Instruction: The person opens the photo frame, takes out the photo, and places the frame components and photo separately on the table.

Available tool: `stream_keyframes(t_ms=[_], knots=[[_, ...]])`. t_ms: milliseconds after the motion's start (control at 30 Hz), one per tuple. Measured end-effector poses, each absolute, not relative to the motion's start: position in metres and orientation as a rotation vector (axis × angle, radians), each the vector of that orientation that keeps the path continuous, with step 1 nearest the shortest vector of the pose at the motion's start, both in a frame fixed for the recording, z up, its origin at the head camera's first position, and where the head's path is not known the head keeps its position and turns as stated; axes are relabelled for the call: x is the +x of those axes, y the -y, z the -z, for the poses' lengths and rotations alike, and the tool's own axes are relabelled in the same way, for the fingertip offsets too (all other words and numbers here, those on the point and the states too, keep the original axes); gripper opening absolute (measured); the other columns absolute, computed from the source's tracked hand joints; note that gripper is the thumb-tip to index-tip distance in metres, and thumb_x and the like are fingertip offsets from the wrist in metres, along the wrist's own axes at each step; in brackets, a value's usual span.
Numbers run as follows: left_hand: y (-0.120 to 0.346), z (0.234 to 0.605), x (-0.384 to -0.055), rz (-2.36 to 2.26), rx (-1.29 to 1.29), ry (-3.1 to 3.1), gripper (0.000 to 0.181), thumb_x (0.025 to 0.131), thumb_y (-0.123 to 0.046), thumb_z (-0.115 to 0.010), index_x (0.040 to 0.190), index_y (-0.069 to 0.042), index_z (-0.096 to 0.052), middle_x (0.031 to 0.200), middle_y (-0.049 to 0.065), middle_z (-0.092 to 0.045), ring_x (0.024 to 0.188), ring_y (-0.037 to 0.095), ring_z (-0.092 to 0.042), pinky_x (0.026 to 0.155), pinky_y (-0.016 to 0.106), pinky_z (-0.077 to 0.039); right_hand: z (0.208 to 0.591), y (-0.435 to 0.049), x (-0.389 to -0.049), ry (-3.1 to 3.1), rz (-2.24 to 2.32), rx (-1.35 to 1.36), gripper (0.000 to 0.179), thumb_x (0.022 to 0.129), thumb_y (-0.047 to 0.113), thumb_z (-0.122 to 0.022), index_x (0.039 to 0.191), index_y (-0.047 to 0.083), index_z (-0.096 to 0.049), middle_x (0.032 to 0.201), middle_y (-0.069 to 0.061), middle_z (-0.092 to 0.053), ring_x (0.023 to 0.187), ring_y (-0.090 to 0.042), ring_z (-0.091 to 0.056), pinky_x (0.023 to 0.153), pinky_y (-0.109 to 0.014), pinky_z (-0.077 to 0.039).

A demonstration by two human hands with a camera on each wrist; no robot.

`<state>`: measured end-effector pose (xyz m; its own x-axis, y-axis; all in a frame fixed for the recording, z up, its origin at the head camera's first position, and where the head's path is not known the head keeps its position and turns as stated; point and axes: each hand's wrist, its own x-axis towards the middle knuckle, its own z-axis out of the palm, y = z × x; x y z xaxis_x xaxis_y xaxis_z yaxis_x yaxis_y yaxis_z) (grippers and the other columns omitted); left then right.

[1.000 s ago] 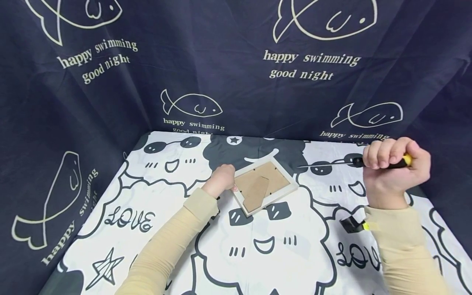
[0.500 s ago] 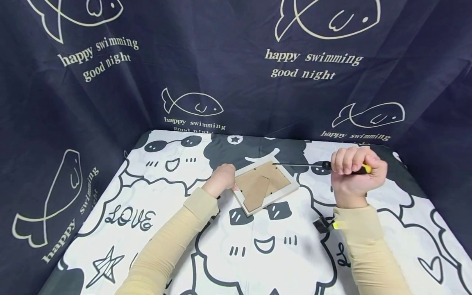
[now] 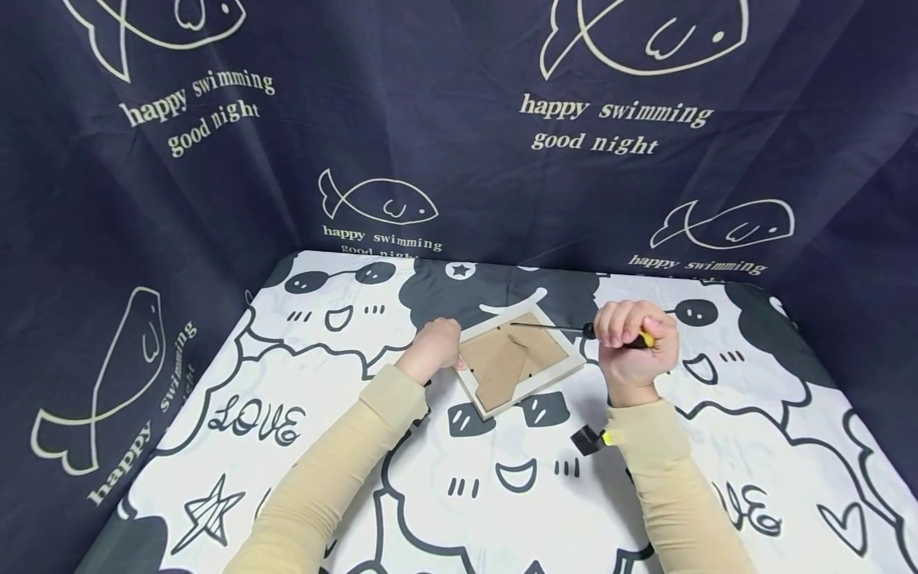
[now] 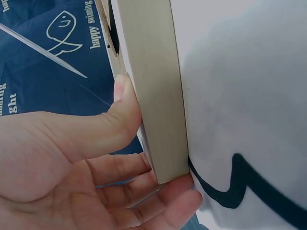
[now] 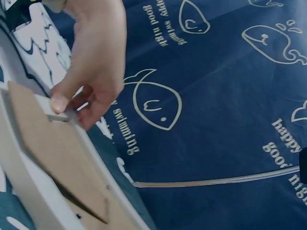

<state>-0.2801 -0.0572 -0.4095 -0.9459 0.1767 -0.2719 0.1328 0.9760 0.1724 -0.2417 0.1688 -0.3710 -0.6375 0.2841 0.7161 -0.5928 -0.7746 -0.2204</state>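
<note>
A picture frame point(image 3: 541, 384) with a pale rim lies back side up, its brown backing board and stand flap point(image 3: 500, 373) showing. My left hand point(image 3: 433, 351) grips its left end; in the left wrist view the thumb point(image 4: 127, 108) lies over the rim and the fingers reach underneath. My right hand point(image 3: 634, 347) is wrapped round the black and yellow handle of a screwdriver point(image 3: 590, 330). Its long shaft points left over the frame's far side, the tip above the backing; I cannot tell whether it touches. Small dark tabs point(image 5: 79, 216) stand along the backing's edge.
A white cloth point(image 3: 516, 510) with black cartoon drawings covers the table. Dark blue curtains point(image 3: 473, 119) with fish and lettering hang behind and at the sides. A small black device point(image 3: 590, 439) with a yellow strap sits at my right wrist.
My right hand has moved left with the screwdriver, bringing the tip from right of the frame to over its backing. My left hand and the frame have stayed in place.
</note>
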Motion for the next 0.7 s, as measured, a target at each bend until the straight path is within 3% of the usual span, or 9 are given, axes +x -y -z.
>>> stream_keyframes(t_ms=[167,700], knots=[[0.058,0.410,-0.281,-0.198,0.249,-2.838,0.067,0.068,-0.036,-0.081,0.119,0.003,-0.060,0.117,0.020,-0.060,0.106,0.034,-0.059,0.089,0.041,-0.050,0.383,-0.163,-0.246,0.682,-2.356,0.955,0.034,0.074,0.008,-0.044,0.045,0.003,-0.028,0.038,-0.005,-0.027,0.034,-0.015,-0.027,0.035,-0.026,-0.021],[0.058,0.410,-0.280,-0.206,0.256,-2.846,0.064,0.067,-0.035,-0.081,0.115,0.004,-0.063,0.114,0.020,-0.061,0.102,0.033,-0.060,0.088,0.040,-0.050,0.396,-0.152,-0.250,0.754,-2.299,0.970,0.035,0.076,0.009,-0.043,0.045,0.003,-0.027,0.039,-0.004,-0.029,0.034,-0.014,-0.027,0.035,-0.025,-0.023]])
